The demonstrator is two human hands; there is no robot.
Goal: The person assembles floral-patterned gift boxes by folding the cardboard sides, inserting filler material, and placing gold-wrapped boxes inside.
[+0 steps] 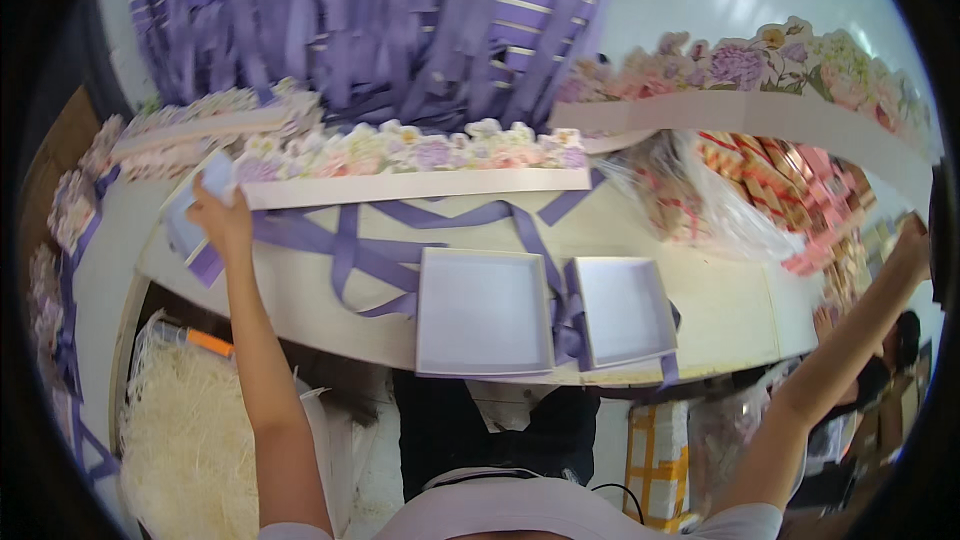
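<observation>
My left hand (222,220) is at the left side of the table, its fingers closed round the edge of a pale blue flat piece (185,223) with a purple lower end. Whether that piece is a card or a shallow box is unclear. Far out to the right, my right hand (908,248) is raised beside a dark object (940,235) at the picture's rim; its fingers are blurred. Two open white boxes stand at the table's front edge, a larger one (484,312) and a smaller one (626,312), with purple ribbon (569,330) between them.
Flower-printed paper strips (420,183) lie across the table, with another (740,110) at the back right. Purple ribbons (400,20) cover the back. A clear bag (690,190) sits near red-and-gold items (775,175). Below left is a bin of pale shredded filler (190,430).
</observation>
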